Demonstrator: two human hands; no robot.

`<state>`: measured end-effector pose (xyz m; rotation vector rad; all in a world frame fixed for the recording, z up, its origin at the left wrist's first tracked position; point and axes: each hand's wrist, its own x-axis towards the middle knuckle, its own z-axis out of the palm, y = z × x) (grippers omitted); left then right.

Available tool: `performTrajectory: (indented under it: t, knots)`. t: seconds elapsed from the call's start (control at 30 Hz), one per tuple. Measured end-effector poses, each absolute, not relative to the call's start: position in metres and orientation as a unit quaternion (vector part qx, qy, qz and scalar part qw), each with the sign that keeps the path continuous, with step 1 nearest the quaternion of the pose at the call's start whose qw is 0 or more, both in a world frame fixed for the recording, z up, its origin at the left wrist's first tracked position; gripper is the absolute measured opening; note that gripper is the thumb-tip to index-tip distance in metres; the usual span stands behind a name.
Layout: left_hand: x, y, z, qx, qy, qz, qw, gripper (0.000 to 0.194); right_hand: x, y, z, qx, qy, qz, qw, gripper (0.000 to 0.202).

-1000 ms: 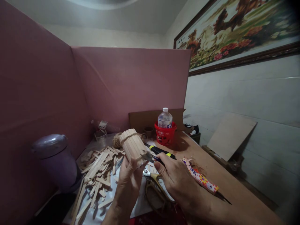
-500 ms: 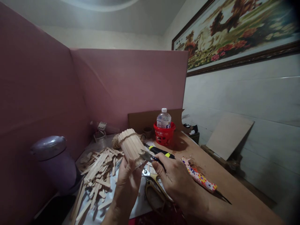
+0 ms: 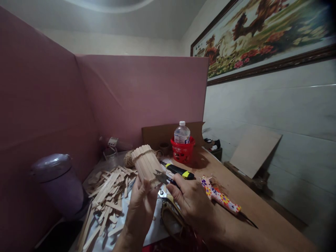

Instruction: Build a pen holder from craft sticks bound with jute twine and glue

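Observation:
My left hand [image 3: 143, 197] is wrapped round the lower end of a tilted cylinder of wooden craft sticks [image 3: 147, 162], with twine tied round its upper part. In my right hand [image 3: 190, 197] is a small tool with a dark handle and a pointed metal blade [image 3: 160, 176]; the blade lies against the side of the sticks near the lower end. Brass-handled scissors [image 3: 170, 213] rest below my hands. Just beyond my right hand lies a black and yellow utility knife [image 3: 180, 170].
Loose craft sticks [image 3: 107, 196] are heaped on the left. A twine ball [image 3: 129, 159] sits behind the cylinder. A red bucket [image 3: 183, 152] holds a plastic bottle [image 3: 182, 133]. At right lies a flower-patterned glue gun [image 3: 222, 197]. A lidded bin [image 3: 59, 185] stands far left.
The view has shifted slightly. My hands keep their grips, and the blade still touches the sticks, its tip a little further left.

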<state>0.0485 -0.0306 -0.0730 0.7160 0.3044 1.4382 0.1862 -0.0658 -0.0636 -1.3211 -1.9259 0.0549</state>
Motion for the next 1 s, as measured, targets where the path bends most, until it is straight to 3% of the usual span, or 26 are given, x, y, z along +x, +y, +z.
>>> performTrajectory:
  t: [0.43,0.73,1.0]
  knots:
    - [0.0471,-0.0265,-0.0785,0.345,0.149,0.648,0.663,0.046,0.1901,-0.0597,-0.059,-0.515,-0.786,-0.057,0.337,0.032]
    - [0.0499,-0.0296,-0.0735,0.354,0.166,0.652,0.65,0.05,0.1877,-0.0604,-0.0585,-0.496,-0.774,0.081,0.385,0.018]
    - [0.0492,-0.0277,-0.0758,0.367,0.185,0.649,0.64,0.056,0.1857,-0.0592,-0.0577,-0.51,-0.75,0.111,0.406,0.032]
